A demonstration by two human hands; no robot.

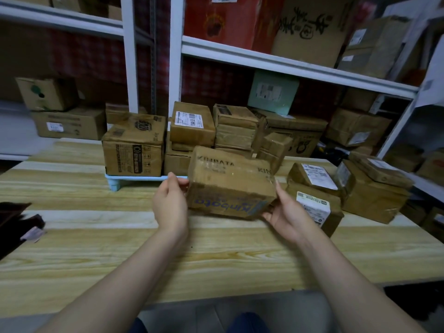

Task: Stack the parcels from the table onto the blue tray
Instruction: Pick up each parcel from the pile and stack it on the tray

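Centre frame: my left hand (170, 204) and right hand (287, 213), fingers clamped on a box (230, 183); I'd lower it level onto the blue tray (144, 177).

I'm looking across a pale wood-grain table (96, 248) at white metal shelving, whose upright post (129, 68) stands left of centre, with a dark red patterned wall (101, 56) showing behind it. Left of the post, a low shelf carries two brown cartons (69, 126), one upon the other. Right of the post, a shelf board (288, 66) bears a red carton (216, 18) and a brown carton printed with black characters (310, 27), with a pale green box (272, 92) beneath that board. The light is dim throughout, and the corners farthest from the post are blurred.
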